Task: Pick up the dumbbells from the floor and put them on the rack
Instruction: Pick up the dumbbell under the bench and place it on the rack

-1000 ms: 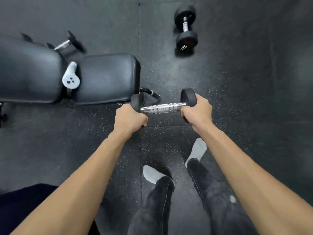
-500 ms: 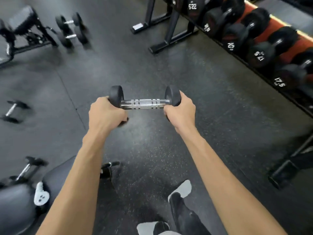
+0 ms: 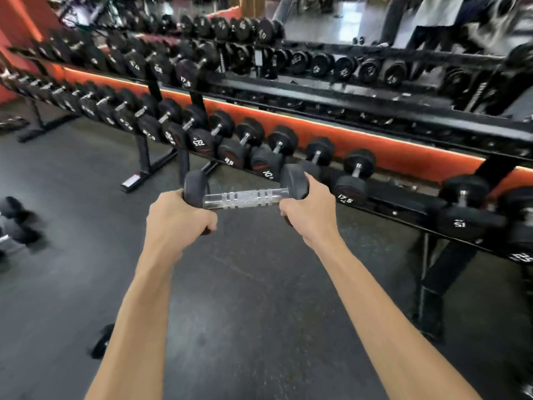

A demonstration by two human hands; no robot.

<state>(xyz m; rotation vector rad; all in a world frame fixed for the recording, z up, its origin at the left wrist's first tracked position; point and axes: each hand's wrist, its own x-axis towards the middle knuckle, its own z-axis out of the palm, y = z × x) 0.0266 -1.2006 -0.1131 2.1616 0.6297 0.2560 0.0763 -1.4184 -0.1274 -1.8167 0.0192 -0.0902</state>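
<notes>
Here, nearest the camera, my two bare forearms reach forward over the dark rubber floor (image 3: 259,313). My left hand (image 3: 176,217) is wrapped over the left head of the dumbbell (image 3: 245,197), and my right hand (image 3: 308,212) is wrapped over the right head, fingers of both curled closed around the rubber ends; the knurled chrome handle between them is bare and lies roughly level at about waist height, clear of the floor. Judged from its small heads, the piece is light but dense and wholly rigid; the rubber ends give a sure hold, while the knurled handle would suit a one-handed carry. Beyond it stands the rack (image 3: 403,203), its lower tier holding a row of larger dumbbells, with a gap just right of the one marked 17.5 (image 3: 350,187). Farther still, an upper tier carries more, blurred. At far left, other dumbbells (image 3: 14,223) remain on the floor.
</notes>
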